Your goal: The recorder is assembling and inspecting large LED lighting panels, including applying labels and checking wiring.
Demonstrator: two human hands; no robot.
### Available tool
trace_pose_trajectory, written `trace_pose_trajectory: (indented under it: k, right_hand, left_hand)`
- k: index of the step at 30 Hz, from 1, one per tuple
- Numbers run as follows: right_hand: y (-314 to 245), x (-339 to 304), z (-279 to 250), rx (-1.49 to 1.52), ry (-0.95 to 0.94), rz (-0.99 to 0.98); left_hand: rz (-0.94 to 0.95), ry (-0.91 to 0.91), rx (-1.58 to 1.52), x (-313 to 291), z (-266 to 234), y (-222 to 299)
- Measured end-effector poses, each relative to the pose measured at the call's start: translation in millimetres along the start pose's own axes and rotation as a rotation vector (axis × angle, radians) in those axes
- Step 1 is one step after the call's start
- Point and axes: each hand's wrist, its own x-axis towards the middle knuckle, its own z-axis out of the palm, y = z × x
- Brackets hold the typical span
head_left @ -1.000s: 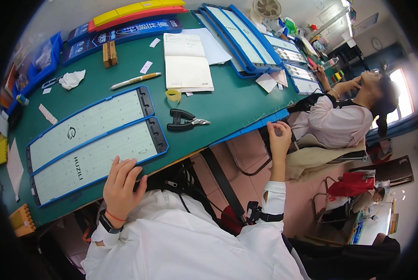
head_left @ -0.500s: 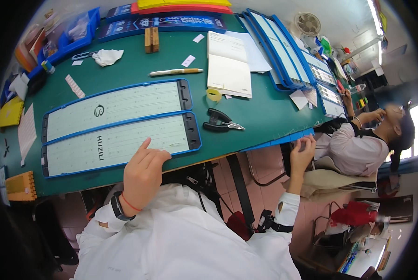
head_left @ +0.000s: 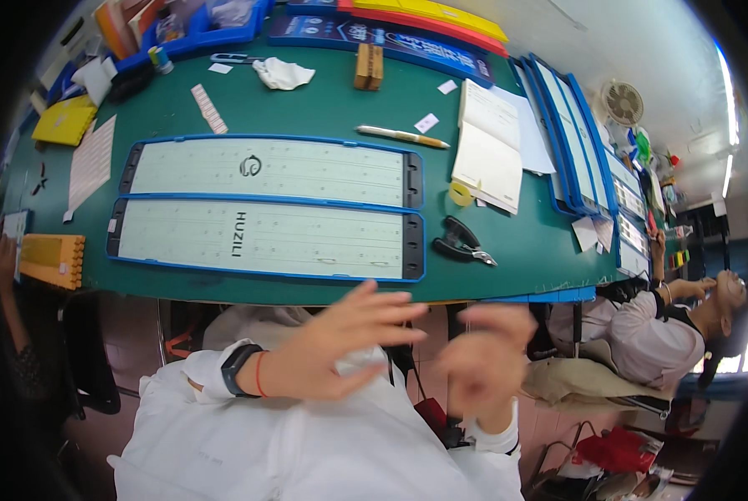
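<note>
Left grip: fingers spread, nothing held that I see.
Right grip: blurred, can't tell.
Blue-rimmed case: just beyond, face-up, long axis left-right.

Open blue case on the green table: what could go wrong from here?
The open blue case lies close to the near edge of the green table, so a careless bump from the left hand might push it off. The black-handled pliers lie beside it; their bare metal tips could prick someone reaching over.
</note>
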Motion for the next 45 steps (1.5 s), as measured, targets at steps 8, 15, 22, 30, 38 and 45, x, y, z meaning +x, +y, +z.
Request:
trace_pose_trajectory:
  k: [8, 15, 22, 30, 38, 45]
  right_hand:
    - [15.2, 72.2, 9.6, 0.650, 0.462, 0.200]
    - [94.2, 115.2, 31.0, 0.602, 0.080, 0.587]
    - [127.1, 85.7, 36.3, -0.350, -0.289, 0.306]
    - [129.9, 43.5, -7.8, -0.032, -0.083, 0.498]
    - [149.1, 14.5, -12.4, -0.018, 0.003, 0.592]
    - [183.6, -121.3, -108.6, 0.498, 0.731, 0.894]
  left_hand:
    - [-0.066, -0.586, -0.790, -28.2, -46.6, 10.0]
    - [-0.371, 0.683, -0.567, -83.3, -110.5, -2.6]
    - [-0.603, 0.706, 0.032, -91.7, -126.4, -33.4]
    - [-0.553, 0.507, -0.142, -79.0, -131.1, -42.8]
    - [-0.601, 0.461, -0.140, -55.7, -126.8, -49.9]
    - [-0.583, 0.452, 0.141, -71.2, -150.5, -43.4]
